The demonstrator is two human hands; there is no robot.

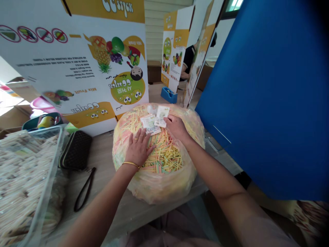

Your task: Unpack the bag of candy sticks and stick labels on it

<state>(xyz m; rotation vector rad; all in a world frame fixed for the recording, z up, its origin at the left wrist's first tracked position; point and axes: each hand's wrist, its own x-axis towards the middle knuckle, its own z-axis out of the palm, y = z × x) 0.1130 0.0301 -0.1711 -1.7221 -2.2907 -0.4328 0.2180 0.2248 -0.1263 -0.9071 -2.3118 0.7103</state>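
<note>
A large clear plastic bag [159, 192] full of thin pastel sticks [164, 154] stands open on the table in the middle. My left hand [137, 147] lies on the sticks with its fingers spread, the fingertips at the lower edge of a small printed packet [149, 123]. My right hand [176, 127] pinches the edge of a second small printed packet [161, 115], which overlaps the first one. Both packets are at the far side of the bag's opening.
A clear bin [52, 171] of wrapped sticks is at the left, beside a black purse [75, 151]. Printed cartons [89, 68] stand behind, with a blue tape dispenser [169, 95]. A blue panel [267, 103] rises at the right. A person's arm [184, 73] shows between cartons.
</note>
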